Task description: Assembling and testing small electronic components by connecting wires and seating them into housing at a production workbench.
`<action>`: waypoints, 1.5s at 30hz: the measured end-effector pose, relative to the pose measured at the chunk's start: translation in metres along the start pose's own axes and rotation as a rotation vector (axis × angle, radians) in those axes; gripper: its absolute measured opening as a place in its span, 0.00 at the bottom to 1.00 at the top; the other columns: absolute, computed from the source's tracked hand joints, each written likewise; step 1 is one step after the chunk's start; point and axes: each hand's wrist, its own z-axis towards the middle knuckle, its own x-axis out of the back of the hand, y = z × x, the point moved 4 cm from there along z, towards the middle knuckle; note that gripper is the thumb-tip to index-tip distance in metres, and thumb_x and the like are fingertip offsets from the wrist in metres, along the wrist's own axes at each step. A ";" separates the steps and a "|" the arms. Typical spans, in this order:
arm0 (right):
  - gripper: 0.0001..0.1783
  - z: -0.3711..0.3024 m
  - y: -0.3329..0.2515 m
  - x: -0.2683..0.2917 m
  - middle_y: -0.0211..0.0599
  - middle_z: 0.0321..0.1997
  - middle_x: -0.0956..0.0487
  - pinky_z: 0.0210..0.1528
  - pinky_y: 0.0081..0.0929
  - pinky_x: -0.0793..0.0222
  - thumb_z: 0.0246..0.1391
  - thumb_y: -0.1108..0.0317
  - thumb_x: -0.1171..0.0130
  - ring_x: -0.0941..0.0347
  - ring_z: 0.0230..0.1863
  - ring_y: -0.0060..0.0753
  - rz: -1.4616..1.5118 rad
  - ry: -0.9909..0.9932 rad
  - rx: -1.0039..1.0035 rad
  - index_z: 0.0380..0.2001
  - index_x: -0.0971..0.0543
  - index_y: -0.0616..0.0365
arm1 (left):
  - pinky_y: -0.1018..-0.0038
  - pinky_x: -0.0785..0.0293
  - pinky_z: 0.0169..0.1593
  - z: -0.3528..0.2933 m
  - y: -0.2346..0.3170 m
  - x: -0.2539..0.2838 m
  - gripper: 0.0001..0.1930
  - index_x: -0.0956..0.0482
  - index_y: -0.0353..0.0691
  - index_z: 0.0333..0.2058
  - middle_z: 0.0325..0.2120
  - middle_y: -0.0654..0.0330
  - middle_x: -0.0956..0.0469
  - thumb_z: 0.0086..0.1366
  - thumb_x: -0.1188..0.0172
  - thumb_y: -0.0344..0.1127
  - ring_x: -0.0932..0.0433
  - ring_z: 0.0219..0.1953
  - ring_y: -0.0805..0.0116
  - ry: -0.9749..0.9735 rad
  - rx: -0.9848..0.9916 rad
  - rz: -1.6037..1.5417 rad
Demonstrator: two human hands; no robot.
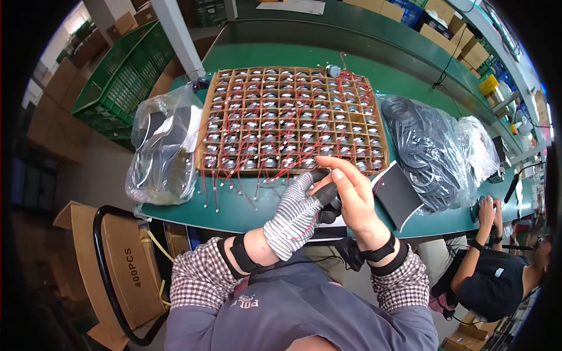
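Note:
My left hand (295,216), in a grey-and-white striped glove with black fingertips, is curled at the near edge of the green table. My bare right hand (356,202) meets it there, with its fingers bent toward the gloved fingertips. Something small and dark (329,217) shows between and below the hands, too covered to name. A thin red wire (305,231) lies along the glove. Just beyond is a cardboard tray (202,146) divided into cells, holding many round metal parts with red wires and white plugs. Some wires hang over its near side.
A clear bag of black pieces (164,149) lies left of the tray. To the right are a black sheet (399,196) and a clear bag of black rings (430,152). A green crate (126,76) and a cardboard box (126,263) stand at left. A co-worker (497,269) sits at right.

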 end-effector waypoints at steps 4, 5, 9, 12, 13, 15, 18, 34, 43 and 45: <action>0.19 0.025 -0.024 0.050 0.36 0.26 0.23 0.36 0.17 0.34 0.57 0.61 0.54 0.28 0.29 0.23 -0.030 0.045 -0.145 0.46 0.31 0.66 | 0.78 0.27 0.30 0.025 0.019 -0.016 0.23 0.37 0.35 0.49 0.34 0.60 0.27 0.57 0.42 0.36 0.26 0.29 0.74 0.008 0.062 -0.113; 0.18 0.033 -0.025 0.081 0.35 0.25 0.23 0.34 0.18 0.34 0.56 0.62 0.51 0.28 0.29 0.23 -0.204 0.119 -0.143 0.42 0.29 0.66 | 0.79 0.26 0.29 0.030 0.031 -0.028 0.23 0.36 0.34 0.48 0.32 0.59 0.26 0.56 0.41 0.34 0.26 0.28 0.74 0.012 0.060 -0.005; 0.12 0.077 -0.022 0.177 0.31 0.23 0.23 0.28 0.20 0.35 0.48 0.64 0.42 0.28 0.27 0.22 -0.776 0.261 -0.130 0.30 0.24 0.64 | 0.80 0.26 0.29 0.070 0.050 -0.049 0.22 0.34 0.31 0.46 0.28 0.57 0.25 0.53 0.39 0.30 0.25 0.27 0.73 0.033 0.051 0.262; 0.11 0.106 -0.017 0.201 0.34 0.21 0.23 0.29 0.23 0.34 0.43 0.64 0.39 0.28 0.25 0.24 -1.047 0.255 -0.221 0.24 0.23 0.63 | 0.80 0.26 0.29 0.112 0.048 -0.053 0.20 0.32 0.29 0.43 0.27 0.56 0.24 0.52 0.38 0.27 0.24 0.27 0.72 0.044 0.050 0.364; 0.12 0.116 -0.012 0.199 0.36 0.21 0.24 0.29 0.24 0.34 0.42 0.63 0.38 0.28 0.25 0.26 -1.095 0.243 -0.233 0.23 0.23 0.62 | 0.79 0.26 0.29 0.125 0.048 -0.051 0.19 0.30 0.29 0.40 0.25 0.55 0.24 0.50 0.37 0.29 0.24 0.26 0.72 0.067 0.016 0.421; 0.13 0.131 -0.002 0.195 0.39 0.19 0.24 0.30 0.27 0.33 0.40 0.62 0.37 0.27 0.24 0.29 -1.194 0.219 -0.262 0.21 0.23 0.62 | 0.77 0.26 0.28 0.149 0.046 -0.044 0.16 0.25 0.30 0.35 0.22 0.54 0.23 0.47 0.34 0.31 0.24 0.26 0.70 0.112 -0.049 0.533; 0.14 0.139 0.003 0.189 0.40 0.19 0.24 0.31 0.29 0.33 0.39 0.61 0.37 0.27 0.24 0.32 -1.187 0.238 -0.252 0.20 0.23 0.62 | 0.75 0.26 0.30 0.176 0.043 -0.033 0.17 0.24 0.32 0.33 0.22 0.53 0.22 0.45 0.33 0.36 0.23 0.25 0.69 0.166 -0.075 0.771; 0.06 0.127 0.011 0.206 0.24 0.25 0.27 0.23 0.14 0.43 0.51 0.66 0.46 0.38 0.23 0.14 -0.476 0.122 -0.106 0.26 0.27 0.57 | 0.69 0.27 0.36 0.217 0.057 -0.043 0.15 0.20 0.37 0.29 0.24 0.50 0.23 0.45 0.36 0.41 0.23 0.27 0.57 0.232 -0.151 1.530; 0.06 0.114 -0.006 0.198 0.28 0.35 0.29 0.22 0.08 0.44 0.55 0.67 0.50 0.39 0.24 0.10 -0.033 0.102 -0.085 0.27 0.31 0.56 | 0.69 0.27 0.35 0.213 0.060 -0.046 0.16 0.19 0.37 0.27 0.23 0.50 0.23 0.44 0.36 0.44 0.23 0.26 0.58 0.135 -0.135 1.662; 0.06 0.111 -0.012 0.201 0.29 0.35 0.29 0.21 0.08 0.44 0.55 0.67 0.50 0.39 0.24 0.11 -0.024 0.095 -0.070 0.27 0.31 0.56 | 0.69 0.27 0.35 0.210 0.060 -0.048 0.16 0.19 0.37 0.27 0.23 0.50 0.23 0.44 0.36 0.44 0.23 0.26 0.58 0.107 -0.125 1.665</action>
